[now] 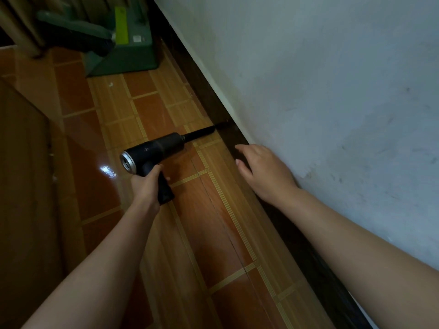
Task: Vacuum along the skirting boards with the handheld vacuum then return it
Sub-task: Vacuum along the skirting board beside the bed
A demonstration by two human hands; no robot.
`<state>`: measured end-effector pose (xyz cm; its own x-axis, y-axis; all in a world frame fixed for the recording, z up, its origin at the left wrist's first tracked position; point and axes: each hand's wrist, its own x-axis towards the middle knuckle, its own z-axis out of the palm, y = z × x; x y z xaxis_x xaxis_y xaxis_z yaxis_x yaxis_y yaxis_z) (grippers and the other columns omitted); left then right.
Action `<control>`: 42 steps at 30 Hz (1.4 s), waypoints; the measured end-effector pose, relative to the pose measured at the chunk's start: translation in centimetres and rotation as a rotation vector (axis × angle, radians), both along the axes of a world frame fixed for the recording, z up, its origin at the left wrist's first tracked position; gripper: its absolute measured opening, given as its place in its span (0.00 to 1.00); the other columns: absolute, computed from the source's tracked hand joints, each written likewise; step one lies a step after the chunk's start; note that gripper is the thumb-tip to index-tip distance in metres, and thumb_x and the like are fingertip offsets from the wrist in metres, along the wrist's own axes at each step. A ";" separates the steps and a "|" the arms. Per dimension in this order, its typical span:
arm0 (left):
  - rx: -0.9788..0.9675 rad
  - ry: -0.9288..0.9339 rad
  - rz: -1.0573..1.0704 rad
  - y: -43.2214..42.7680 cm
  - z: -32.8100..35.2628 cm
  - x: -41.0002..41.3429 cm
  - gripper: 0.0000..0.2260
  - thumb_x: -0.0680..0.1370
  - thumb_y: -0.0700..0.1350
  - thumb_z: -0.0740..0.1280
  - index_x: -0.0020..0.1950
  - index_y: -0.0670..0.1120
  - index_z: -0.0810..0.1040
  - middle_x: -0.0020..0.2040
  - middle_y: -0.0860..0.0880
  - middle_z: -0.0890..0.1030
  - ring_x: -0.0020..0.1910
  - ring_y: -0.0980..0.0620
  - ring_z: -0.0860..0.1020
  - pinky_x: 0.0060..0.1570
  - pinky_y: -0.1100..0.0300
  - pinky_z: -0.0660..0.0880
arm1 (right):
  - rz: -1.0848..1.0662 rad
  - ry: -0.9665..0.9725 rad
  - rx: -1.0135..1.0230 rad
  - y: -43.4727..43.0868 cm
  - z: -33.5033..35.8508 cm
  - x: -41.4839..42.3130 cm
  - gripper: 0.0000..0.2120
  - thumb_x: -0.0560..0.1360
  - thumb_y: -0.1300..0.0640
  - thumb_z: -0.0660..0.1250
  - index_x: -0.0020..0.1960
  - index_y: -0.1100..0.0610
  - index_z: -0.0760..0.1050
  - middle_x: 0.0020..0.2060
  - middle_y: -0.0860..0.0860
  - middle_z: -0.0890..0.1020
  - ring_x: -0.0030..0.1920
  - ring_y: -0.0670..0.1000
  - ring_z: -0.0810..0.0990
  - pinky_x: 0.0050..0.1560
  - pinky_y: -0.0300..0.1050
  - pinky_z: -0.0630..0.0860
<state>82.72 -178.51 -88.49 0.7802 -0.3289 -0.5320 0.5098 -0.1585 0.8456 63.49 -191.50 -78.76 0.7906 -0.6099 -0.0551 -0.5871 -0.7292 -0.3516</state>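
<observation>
While the pistol-style handle of a black handheld vacuum with a silver end cap (154,148) is being gripped by the left hand (146,184), with the fingers curled fully round it, the machine is being held just above the glossy reddish-brown tiled floor (209,233), close to the floor's right edge. Its body is being held roughly level. Its narrow black crevice nozzle (202,133) is being pointed across at the dark brown skirting board (202,91), which is running along that edge beneath the pale, scuffed painted wall (308,79). The nozzle tip is being lost against the dark board, so it cannot be told whether the two are touching.

The right hand (266,172) is being held out over the skirting board, nearer to the person than the nozzle. Its fingers are being held loosely spread and slightly bent, with nothing grasped. It cannot be told whether this hand is resting on the board or the wall.

At the far end of the floor, against the same right edge, a green plastic wedge-shaped object with a lime-green strip (133,58) is standing. A brown wooden panel (23,162) is running along the floor's left edge.
</observation>
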 end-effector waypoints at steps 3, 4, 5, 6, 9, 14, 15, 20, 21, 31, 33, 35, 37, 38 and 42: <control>-0.003 -0.008 -0.010 0.2 0.1 -0.3 0.18 0.75 0.42 0.67 0.64 0.38 0.72 0.41 0.46 0.78 0.36 0.52 0.77 0.37 0.58 0.74 | 0.004 0.006 0.003 0.1 0.1 0.0 0.20 0.81 0.53 0.54 0.71 0.58 0.64 0.66 0.54 0.73 0.66 0.52 0.69 0.63 0.45 0.68; -0.005 -0.005 -0.016 0.4 0.1 -0.4 0.18 0.76 0.41 0.67 0.64 0.38 0.72 0.41 0.47 0.77 0.35 0.52 0.77 0.36 0.58 0.74 | 0.004 0.006 0.003 0.0 0.1 0.0 0.20 0.81 0.53 0.54 0.71 0.58 0.64 0.66 0.54 0.73 0.65 0.52 0.69 0.63 0.46 0.68; -0.008 -0.001 -0.023 0.5 0.2 -0.5 0.18 0.76 0.41 0.67 0.64 0.38 0.72 0.41 0.47 0.77 0.35 0.52 0.77 0.35 0.58 0.74 | 0.003 0.006 0.000 0.0 0.2 0.0 0.20 0.81 0.54 0.54 0.71 0.58 0.64 0.65 0.54 0.73 0.65 0.52 0.69 0.63 0.46 0.68; -0.011 0.000 -0.034 0.6 0.3 -0.6 0.18 0.76 0.41 0.67 0.64 0.37 0.71 0.40 0.47 0.77 0.35 0.52 0.76 0.35 0.58 0.73 | 0.002 0.005 -0.001 0.0 0.2 0.0 0.20 0.81 0.54 0.54 0.71 0.58 0.64 0.65 0.54 0.73 0.65 0.52 0.69 0.63 0.46 0.68; 0.002 -0.005 -0.060 0.9 0.7 -0.9 0.19 0.75 0.40 0.67 0.64 0.35 0.71 0.36 0.47 0.76 0.33 0.52 0.76 0.34 0.58 0.73 | 0.001 0.005 -0.001 0.0 0.3 -0.2 0.20 0.81 0.53 0.54 0.71 0.59 0.64 0.65 0.54 0.73 0.65 0.53 0.69 0.63 0.46 0.67; -0.003 -0.011 -0.066 1.5 1.6 -1.8 0.15 0.76 0.39 0.66 0.61 0.36 0.72 0.36 0.46 0.76 0.32 0.51 0.75 0.31 0.60 0.75 | -0.005 -0.003 -0.005 0.1 0.7 -0.5 0.20 0.81 0.54 0.54 0.71 0.59 0.64 0.65 0.54 0.73 0.65 0.52 0.69 0.62 0.44 0.66; -0.007 -0.008 -0.064 1.7 1.8 -2.1 0.12 0.76 0.38 0.65 0.59 0.38 0.72 0.37 0.46 0.76 0.33 0.51 0.75 0.34 0.59 0.74 | -0.006 -0.003 -0.006 0.1 0.8 -0.6 0.20 0.81 0.53 0.54 0.71 0.58 0.64 0.65 0.54 0.73 0.65 0.52 0.69 0.62 0.43 0.65; -0.017 -0.016 -0.068 2.4 2.4 -3.2 0.04 0.77 0.38 0.64 0.48 0.45 0.71 0.36 0.46 0.75 0.33 0.50 0.74 0.36 0.57 0.73 | -0.012 -0.009 -0.008 0.3 1.3 -1.0 0.20 0.81 0.53 0.54 0.71 0.58 0.64 0.65 0.54 0.73 0.65 0.52 0.69 0.62 0.43 0.65; -0.014 -0.015 -0.072 2.6 2.4 -3.3 0.04 0.77 0.38 0.64 0.48 0.45 0.71 0.36 0.46 0.75 0.33 0.50 0.74 0.36 0.57 0.73 | -0.013 -0.009 -0.008 0.4 1.3 -1.1 0.20 0.81 0.53 0.54 0.71 0.58 0.64 0.65 0.54 0.73 0.65 0.52 0.69 0.62 0.43 0.66; -0.009 -0.007 -0.145 4.6 2.4 -4.7 0.01 0.77 0.38 0.64 0.48 0.43 0.73 0.36 0.46 0.75 0.33 0.50 0.74 0.36 0.58 0.73 | -0.012 -0.017 -0.024 0.8 1.6 -1.2 0.20 0.81 0.53 0.54 0.71 0.58 0.64 0.65 0.54 0.73 0.65 0.53 0.70 0.62 0.45 0.67; -0.001 0.003 -0.150 4.9 2.6 -5.1 0.02 0.77 0.37 0.63 0.45 0.43 0.73 0.35 0.45 0.75 0.33 0.49 0.74 0.36 0.57 0.73 | -0.012 -0.011 -0.027 0.9 1.6 -1.3 0.20 0.81 0.53 0.54 0.71 0.58 0.64 0.65 0.54 0.73 0.64 0.53 0.70 0.61 0.44 0.67; 0.010 0.006 -0.151 5.2 2.6 -5.3 0.02 0.77 0.38 0.64 0.45 0.43 0.73 0.36 0.45 0.75 0.33 0.49 0.74 0.36 0.56 0.73 | -0.012 -0.003 -0.026 1.0 1.6 -1.4 0.20 0.81 0.53 0.54 0.71 0.58 0.64 0.64 0.54 0.74 0.64 0.52 0.70 0.61 0.44 0.67; 0.021 -0.002 -0.153 5.4 2.6 -5.5 0.02 0.77 0.38 0.63 0.45 0.43 0.73 0.36 0.45 0.75 0.33 0.49 0.74 0.37 0.56 0.73 | -0.010 0.001 -0.024 1.1 1.6 -1.5 0.20 0.81 0.53 0.54 0.71 0.58 0.64 0.64 0.54 0.74 0.64 0.53 0.70 0.61 0.44 0.67; 0.026 -0.010 -0.157 5.5 2.6 -5.5 0.03 0.77 0.38 0.63 0.44 0.44 0.73 0.36 0.44 0.75 0.33 0.49 0.74 0.37 0.56 0.72 | -0.009 0.004 -0.024 1.1 1.6 -1.6 0.20 0.81 0.54 0.54 0.71 0.58 0.65 0.64 0.54 0.74 0.64 0.53 0.70 0.61 0.45 0.67; 0.032 -0.012 -0.164 5.6 2.8 -5.7 0.02 0.77 0.38 0.63 0.44 0.43 0.73 0.36 0.45 0.76 0.33 0.49 0.74 0.37 0.56 0.72 | -0.009 0.013 -0.029 1.1 1.6 -1.8 0.20 0.81 0.54 0.55 0.71 0.58 0.64 0.64 0.54 0.74 0.64 0.53 0.70 0.61 0.45 0.67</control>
